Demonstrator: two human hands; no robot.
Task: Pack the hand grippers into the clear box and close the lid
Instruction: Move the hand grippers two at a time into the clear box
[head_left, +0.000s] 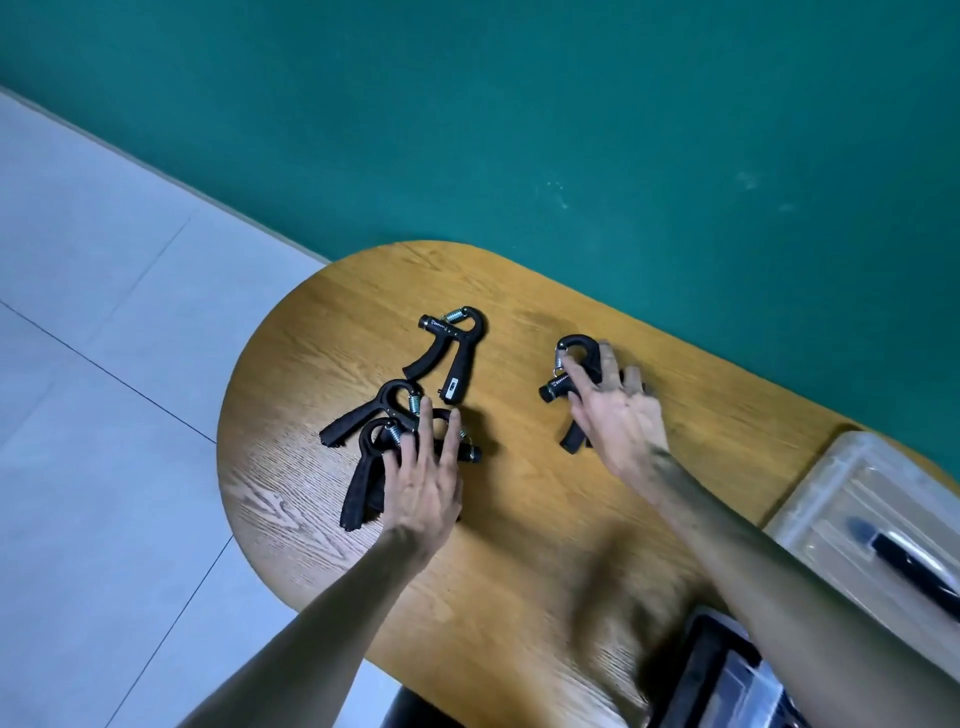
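the wall (571, 114) is deep teal green with a few pale scuffs. the floor (93, 322) is pale grey-white tile with thin dark seams. the table (519, 519) is honey-brown wood with darker streaked grain and pale swirls near its left edge. the grippers (451, 349) are matte black with silver springs; one bears a small white label. the box (852, 499) is clear, milky plastic, a black piece showing through it. the lid (727, 680) has a black rim.
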